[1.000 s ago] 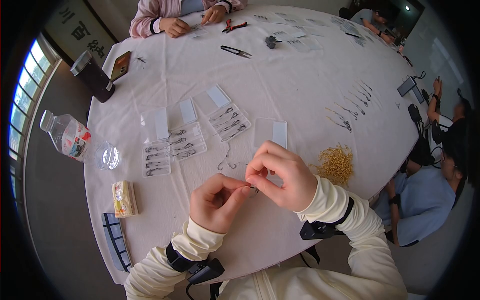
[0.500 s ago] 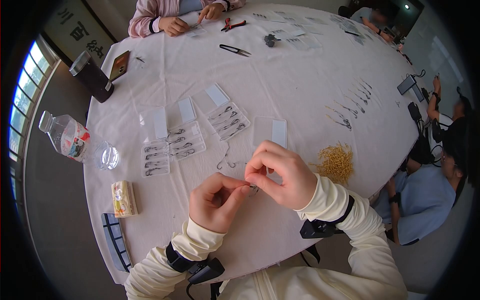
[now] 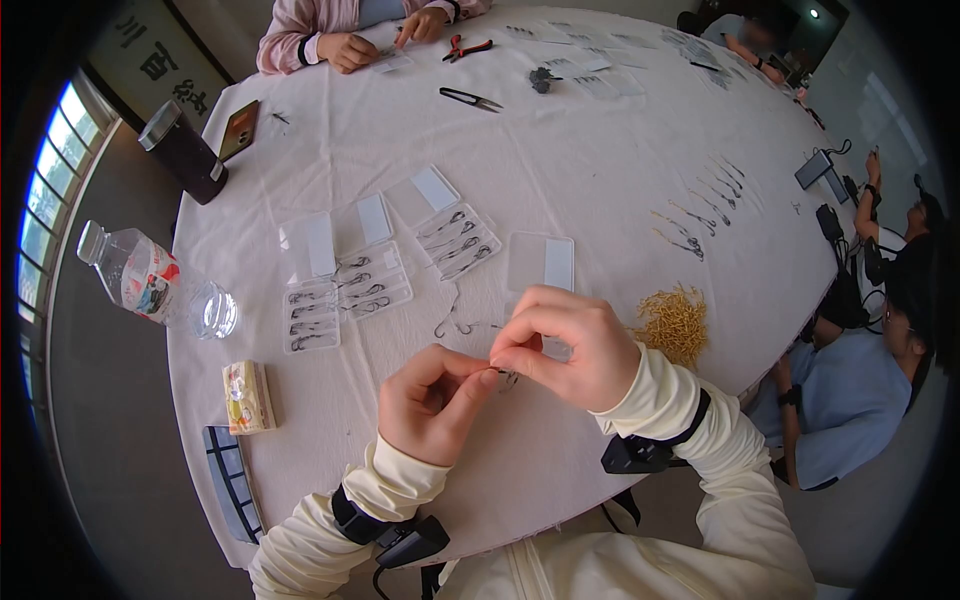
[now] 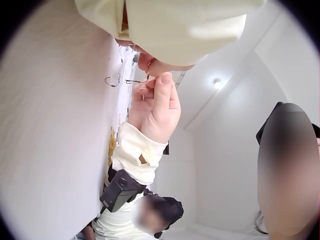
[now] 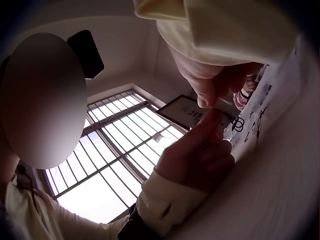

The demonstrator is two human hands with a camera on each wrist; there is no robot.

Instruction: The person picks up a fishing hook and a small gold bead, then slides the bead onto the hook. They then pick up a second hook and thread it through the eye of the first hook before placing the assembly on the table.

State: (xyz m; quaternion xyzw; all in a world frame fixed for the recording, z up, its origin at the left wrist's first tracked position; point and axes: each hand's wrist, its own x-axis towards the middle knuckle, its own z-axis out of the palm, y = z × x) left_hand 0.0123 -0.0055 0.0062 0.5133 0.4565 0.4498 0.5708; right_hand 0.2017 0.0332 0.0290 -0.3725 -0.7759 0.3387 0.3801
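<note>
Over the near part of the white-clothed table, my left hand (image 3: pixel 428 405) and right hand (image 3: pixel 572 350) meet at the fingertips. Between them they pinch a small dark fishing hook (image 3: pixel 510 379), whose bend pokes out below the fingers. In the left wrist view the right hand (image 4: pixel 156 107) has thumb and forefinger together, with a thin hook shank (image 4: pixel 135 81) beside them. Dark loops of the hook (image 5: pixel 239 123) show in the right wrist view. Just beyond my hands lie loose hooks (image 3: pixel 455 322) and an open clear box (image 3: pixel 541 262), partly covered by the right hand.
Filled clear hook boxes (image 3: pixel 375 285) stand left of centre. At right are a pile of small gold pieces (image 3: pixel 672 328) and a row of hooks with leaders (image 3: pixel 705 215). A water bottle (image 3: pixel 150 280), tissue pack (image 3: pixel 248 397), thread snips (image 3: pixel 470 100) and pliers (image 3: pixel 467 49) also lie about.
My right hand and wrist have shifted slightly to the right, while the fingertips stay together at the hook. The left hand has barely moved.
</note>
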